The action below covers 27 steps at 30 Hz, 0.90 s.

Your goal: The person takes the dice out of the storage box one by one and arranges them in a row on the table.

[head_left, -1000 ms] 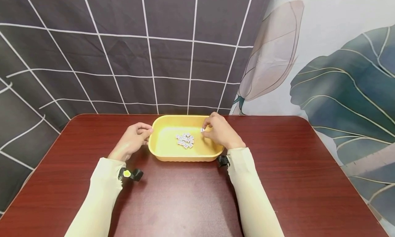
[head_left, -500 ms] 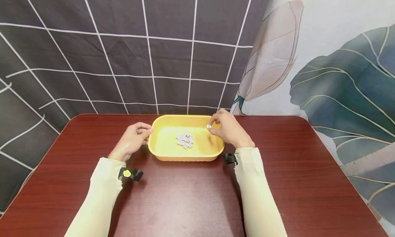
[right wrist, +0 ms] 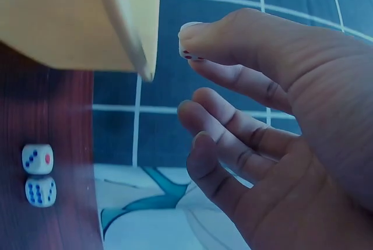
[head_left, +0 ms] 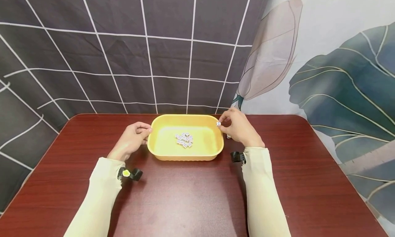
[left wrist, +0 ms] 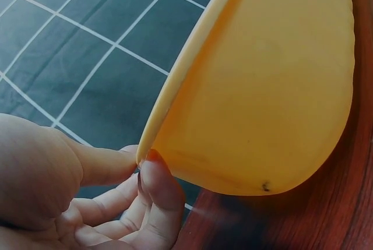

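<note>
A yellow plastic basin [head_left: 185, 158] stands on the table, with a cluster of white dice [head_left: 184, 140] on its floor. My left hand [head_left: 132, 139] pinches the basin's left rim between thumb and index finger, as the left wrist view shows up close. Just past the right rim, my right hand [head_left: 242, 129] pinches a single die [right wrist: 189, 43] between thumb and index finger; its other fingers are loosely bent. Below that hand, two dice [right wrist: 38, 174] lie side by side on the table, right of the basin; the head view shows them mostly hidden behind the hand.
The dark red wooden table [head_left: 185, 196] extends on both sides of the basin and in front of it. Behind its far edge hangs a dark cloth with white grid lines [head_left: 123, 59]; a leaf-patterned curtain [head_left: 339, 76] is at the right.
My right hand has moved right and slightly back with the pinched die, from over the basin's inside to just beyond its right rim. The left hand and basin have stayed put.
</note>
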Available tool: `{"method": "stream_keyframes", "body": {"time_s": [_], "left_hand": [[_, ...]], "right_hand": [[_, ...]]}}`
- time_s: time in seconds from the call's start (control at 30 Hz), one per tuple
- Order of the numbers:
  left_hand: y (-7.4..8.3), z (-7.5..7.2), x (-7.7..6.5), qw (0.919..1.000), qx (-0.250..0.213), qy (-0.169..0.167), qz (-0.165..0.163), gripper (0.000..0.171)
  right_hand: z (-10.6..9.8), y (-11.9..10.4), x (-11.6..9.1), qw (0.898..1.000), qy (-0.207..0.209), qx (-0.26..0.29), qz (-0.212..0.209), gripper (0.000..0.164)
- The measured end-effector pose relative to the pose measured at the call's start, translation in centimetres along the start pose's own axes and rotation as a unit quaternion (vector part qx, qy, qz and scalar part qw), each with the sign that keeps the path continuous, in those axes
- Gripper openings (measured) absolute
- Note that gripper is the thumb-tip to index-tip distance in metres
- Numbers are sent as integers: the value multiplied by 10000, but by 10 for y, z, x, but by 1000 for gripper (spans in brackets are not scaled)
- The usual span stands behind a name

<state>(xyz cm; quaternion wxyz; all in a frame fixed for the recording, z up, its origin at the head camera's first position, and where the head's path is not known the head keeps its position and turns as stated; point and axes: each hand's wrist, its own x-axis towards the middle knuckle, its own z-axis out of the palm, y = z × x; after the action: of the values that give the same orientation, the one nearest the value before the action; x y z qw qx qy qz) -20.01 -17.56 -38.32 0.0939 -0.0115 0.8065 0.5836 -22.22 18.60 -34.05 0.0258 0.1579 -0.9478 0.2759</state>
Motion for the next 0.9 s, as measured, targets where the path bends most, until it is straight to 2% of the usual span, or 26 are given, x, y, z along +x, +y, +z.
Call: {"method": "stream_keyframes", "body": {"time_s": [0.2,0.53,0.9], "left_hand": [[0,-1,0,10000,6,-9,19,35],[2,-1,0,9999,106,5,53,35],[-1,0,0,10000,15,15,86,33]], "right_hand": [[-6,13,-4,9999,121,-58,79,11],[-16,30,-10,9989,-9,-82,458,13],[-9,56,-15,9970,-81,-136,752,8]]}}
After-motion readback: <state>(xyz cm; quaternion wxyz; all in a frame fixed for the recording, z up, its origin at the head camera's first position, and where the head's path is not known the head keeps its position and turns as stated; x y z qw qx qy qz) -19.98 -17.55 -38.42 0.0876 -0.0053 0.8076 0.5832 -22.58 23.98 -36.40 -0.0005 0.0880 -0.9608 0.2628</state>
